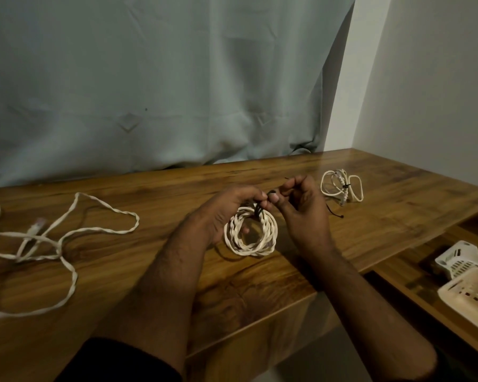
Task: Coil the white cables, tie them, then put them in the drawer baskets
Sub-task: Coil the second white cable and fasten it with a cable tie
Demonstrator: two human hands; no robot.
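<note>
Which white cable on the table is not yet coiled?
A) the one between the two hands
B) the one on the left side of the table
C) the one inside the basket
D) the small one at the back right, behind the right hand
B: the loose cable sprawls in open loops on the left of the table, while the held coil and the small tied bundle are wound.

Bare forearms; dark sleeve (127, 359) pushed up left arm.
</note>
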